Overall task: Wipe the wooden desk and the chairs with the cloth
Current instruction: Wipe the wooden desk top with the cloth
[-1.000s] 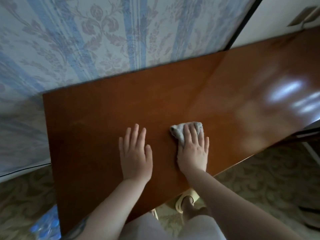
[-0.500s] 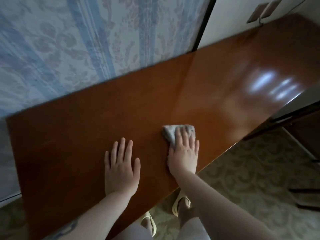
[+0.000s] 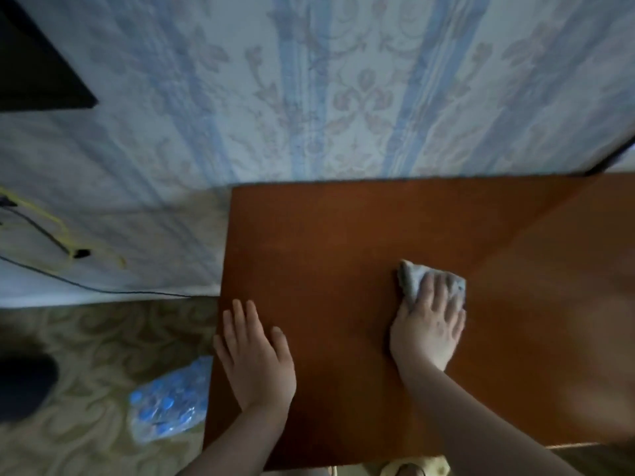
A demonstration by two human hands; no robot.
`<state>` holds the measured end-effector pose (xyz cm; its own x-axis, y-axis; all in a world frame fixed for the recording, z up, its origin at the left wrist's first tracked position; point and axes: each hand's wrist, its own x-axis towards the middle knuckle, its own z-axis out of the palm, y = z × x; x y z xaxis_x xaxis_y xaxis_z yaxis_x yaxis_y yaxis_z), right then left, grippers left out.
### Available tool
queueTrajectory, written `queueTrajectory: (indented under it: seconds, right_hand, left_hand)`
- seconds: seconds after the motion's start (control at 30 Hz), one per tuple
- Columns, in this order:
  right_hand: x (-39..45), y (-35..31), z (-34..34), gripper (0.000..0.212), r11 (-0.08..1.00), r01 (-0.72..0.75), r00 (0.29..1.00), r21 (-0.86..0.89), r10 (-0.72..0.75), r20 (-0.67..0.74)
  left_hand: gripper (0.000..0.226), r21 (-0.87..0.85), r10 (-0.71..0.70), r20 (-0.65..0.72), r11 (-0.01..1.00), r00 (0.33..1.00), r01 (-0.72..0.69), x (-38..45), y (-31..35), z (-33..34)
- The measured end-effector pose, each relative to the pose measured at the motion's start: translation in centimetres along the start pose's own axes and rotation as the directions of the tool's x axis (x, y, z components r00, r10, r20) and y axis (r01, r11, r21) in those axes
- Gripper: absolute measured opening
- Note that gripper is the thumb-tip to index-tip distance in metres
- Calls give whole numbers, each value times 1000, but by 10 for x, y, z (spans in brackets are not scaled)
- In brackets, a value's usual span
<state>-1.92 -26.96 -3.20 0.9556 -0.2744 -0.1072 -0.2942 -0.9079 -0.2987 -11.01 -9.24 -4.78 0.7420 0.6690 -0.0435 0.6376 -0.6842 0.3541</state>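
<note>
The wooden desk point(image 3: 343, 235) is a glossy reddish-brown top that fills the middle and right of the view. A crumpled grey cloth point(image 3: 414, 278) lies on it right of centre. My right hand point(image 3: 429, 324) presses flat on the cloth with straight fingers, and part of the cloth shows beyond the fingertips. My left hand point(image 3: 254, 355) rests flat on the desk near its left edge, fingers straight and holding nothing. No chair is in view.
A wall with blue floral wallpaper point(image 3: 309, 97) runs behind the desk. On the patterned floor left of the desk lies a plastic pack of blue-capped bottles point(image 3: 168, 407). Cables point(image 3: 51, 242) trail along the wall at left. A dark shape point(image 3: 24, 386) sits low left.
The view has swung left, bringing the desk's left end and the floor beside it into sight. My right hand with the cloth and my left hand now lie nearer that left end.
</note>
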Motion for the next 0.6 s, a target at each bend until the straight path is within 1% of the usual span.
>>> queueTrajectory:
  seconds: [0.03, 0.07, 0.1, 0.13, 0.17, 0.2, 0.23, 0.27, 0.3, 0.33, 0.37, 0.4, 0.43, 0.47, 0.5, 0.53, 0.57, 0.6]
  right_hand:
    - [-5, -22, 9, 61, 984, 180, 982, -12, -179, 66]
    - [-12, -38, 18, 61, 925, 380, 917, -14, -375, 137]
    - [-21, -48, 25, 60, 817, 577, 798, -5, -562, 215]
    - [-27, -50, 28, 61, 686, 728, 656, 8, -699, 285]
    - [-24, -47, 28, 63, 564, 825, 522, 37, -785, 333]
    - [-15, -43, 25, 65, 468, 881, 416, 64, -833, 364]
    - [-2, -39, 22, 67, 412, 908, 357, 80, -858, 369]
    - [10, -40, 24, 66, 422, 903, 367, 83, -856, 363]
    - [17, -47, 25, 65, 507, 858, 455, 82, -825, 335]
    - [19, -61, 29, 64, 642, 762, 602, 84, -751, 272]
    - [14, -81, 36, 63, 775, 626, 754, 93, -631, 183]
    - [6, -105, 44, 62, 866, 489, 860, 105, -499, 106]
    - [-4, -128, 52, 61, 908, 400, 907, 121, -411, 87]
    - [-14, -151, 60, 62, 906, 401, 903, 139, -416, 109]
    - [-22, -171, 67, 63, 861, 478, 851, 173, -503, 153]
    - [-29, -190, 70, 63, 787, 570, 759, 237, -614, 214]
    - [-36, -206, 72, 62, 710, 623, 652, 328, -703, 283]
    - [-43, -218, 69, 61, 646, 631, 546, 429, -763, 347]
  left_hand:
    - [61, 25, -13, 18, 1000, 1000, 13, 1, -3, -1]
    - [62, 45, -11, 43, 999, 999, 9, 1, -2, -2]
    - [62, 63, -10, 54, 998, 998, 6, 1, -1, -2]
    - [62, 76, -7, 52, 997, 999, 3, 0, 1, -2]
    - [63, 84, -6, 47, 996, 999, 2, 0, 2, -2]
    - [64, 89, -6, 50, 996, 999, 1, 0, 3, -3]
    - [63, 92, -7, 64, 996, 998, 1, 0, 4, -3]
    - [63, 99, -13, 74, 995, 997, 6, 1, 3, -2]
    - [62, 97, -22, 74, 995, 997, 15, 2, 3, -1]
    - [61, 88, -24, 81, 996, 996, 17, 3, 4, -1]
    - [61, 83, -21, 81, 996, 996, 15, 3, 5, -1]
    - [62, 80, -13, 87, 997, 996, 6, 3, 5, -1]
    - [63, 99, -11, 93, 995, 996, 1, 3, 2, 4]
    - [65, 115, -16, 122, 993, 992, 2, 4, 1, 3]
    - [68, 142, -23, 176, 990, 984, -2, 4, 0, 1]
    - [70, 192, -28, 256, 981, 966, -23, 5, 0, -3]
    - [73, 264, -37, 346, 963, 938, -60, 6, 2, -7]
    - [76, 341, -51, 402, 935, 914, -98, 6, 3, -8]
